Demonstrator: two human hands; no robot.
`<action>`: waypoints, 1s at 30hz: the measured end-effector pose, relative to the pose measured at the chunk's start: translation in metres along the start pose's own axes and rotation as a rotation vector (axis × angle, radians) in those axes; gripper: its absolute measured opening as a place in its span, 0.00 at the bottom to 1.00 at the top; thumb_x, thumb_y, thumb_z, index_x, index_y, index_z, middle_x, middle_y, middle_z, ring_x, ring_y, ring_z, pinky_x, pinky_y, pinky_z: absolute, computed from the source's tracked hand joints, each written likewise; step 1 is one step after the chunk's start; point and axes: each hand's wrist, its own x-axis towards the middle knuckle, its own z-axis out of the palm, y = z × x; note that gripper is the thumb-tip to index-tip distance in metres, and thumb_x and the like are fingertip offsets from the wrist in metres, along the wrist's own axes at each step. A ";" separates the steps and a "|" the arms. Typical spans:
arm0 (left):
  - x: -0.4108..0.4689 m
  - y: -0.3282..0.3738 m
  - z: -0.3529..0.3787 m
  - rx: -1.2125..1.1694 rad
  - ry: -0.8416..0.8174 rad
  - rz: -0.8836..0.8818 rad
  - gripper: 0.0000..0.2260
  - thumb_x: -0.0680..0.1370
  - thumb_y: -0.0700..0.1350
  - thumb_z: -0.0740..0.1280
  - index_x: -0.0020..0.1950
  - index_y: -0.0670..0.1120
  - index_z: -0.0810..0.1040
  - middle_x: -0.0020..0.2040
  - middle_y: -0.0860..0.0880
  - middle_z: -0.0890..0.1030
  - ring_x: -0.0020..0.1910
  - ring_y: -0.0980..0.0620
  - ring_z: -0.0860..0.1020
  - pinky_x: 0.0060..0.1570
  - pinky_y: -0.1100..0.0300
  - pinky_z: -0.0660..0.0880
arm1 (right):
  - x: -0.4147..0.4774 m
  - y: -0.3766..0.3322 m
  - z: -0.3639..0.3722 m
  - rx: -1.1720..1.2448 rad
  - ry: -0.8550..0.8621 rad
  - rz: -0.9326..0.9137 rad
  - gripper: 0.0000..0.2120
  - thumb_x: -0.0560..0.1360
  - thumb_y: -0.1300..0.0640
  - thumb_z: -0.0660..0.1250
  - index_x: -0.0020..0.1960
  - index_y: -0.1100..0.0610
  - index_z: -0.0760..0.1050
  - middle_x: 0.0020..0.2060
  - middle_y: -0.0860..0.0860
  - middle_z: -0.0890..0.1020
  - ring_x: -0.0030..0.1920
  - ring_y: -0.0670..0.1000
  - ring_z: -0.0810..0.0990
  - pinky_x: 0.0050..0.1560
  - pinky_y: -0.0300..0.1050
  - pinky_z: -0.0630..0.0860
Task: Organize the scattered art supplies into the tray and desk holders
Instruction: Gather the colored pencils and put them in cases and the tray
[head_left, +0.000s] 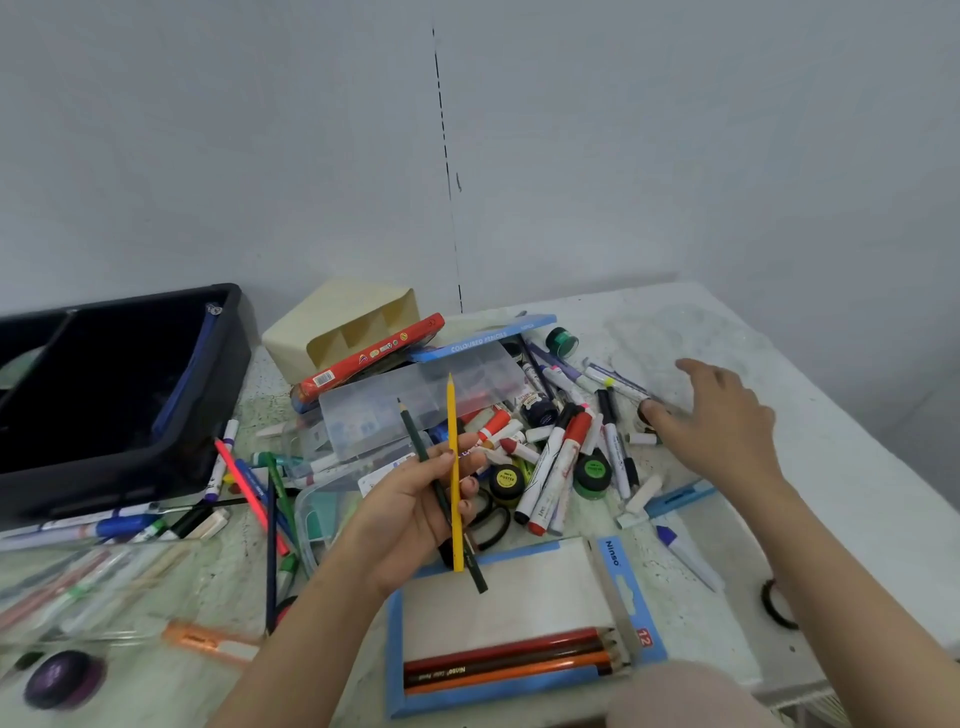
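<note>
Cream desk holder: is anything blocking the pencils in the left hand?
A long red cardboard box lies across the cream plastic desk holder's openings; a clear plastic case sits between it and the left hand gripping the yellow pencil and green pencil.

The scene is seen from one head-worn, wide-angle view, aimed forward and down over the counter (857, 415) from close range; the wall (311, 130) behind is taken in across the upper half.
</note>
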 end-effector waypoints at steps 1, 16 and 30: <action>0.000 0.000 0.000 -0.002 0.006 0.001 0.16 0.71 0.39 0.62 0.58 0.39 0.76 0.40 0.45 0.81 0.30 0.54 0.76 0.27 0.64 0.74 | 0.002 0.005 0.002 -0.015 -0.022 0.016 0.29 0.74 0.41 0.62 0.72 0.51 0.63 0.69 0.57 0.68 0.66 0.61 0.68 0.63 0.57 0.62; -0.005 -0.002 0.007 -0.083 0.059 0.023 0.12 0.80 0.37 0.55 0.58 0.38 0.75 0.49 0.41 0.83 0.37 0.50 0.83 0.34 0.59 0.80 | 0.023 -0.087 0.035 -0.131 -0.125 -0.141 0.13 0.75 0.49 0.62 0.50 0.54 0.80 0.70 0.56 0.66 0.69 0.59 0.61 0.69 0.60 0.51; -0.002 0.001 0.015 -0.096 0.068 0.035 0.13 0.81 0.39 0.54 0.59 0.38 0.76 0.54 0.39 0.82 0.51 0.45 0.82 0.48 0.54 0.80 | 0.026 -0.067 0.006 0.171 0.147 -0.148 0.12 0.73 0.54 0.62 0.36 0.60 0.75 0.47 0.50 0.76 0.48 0.52 0.74 0.55 0.49 0.65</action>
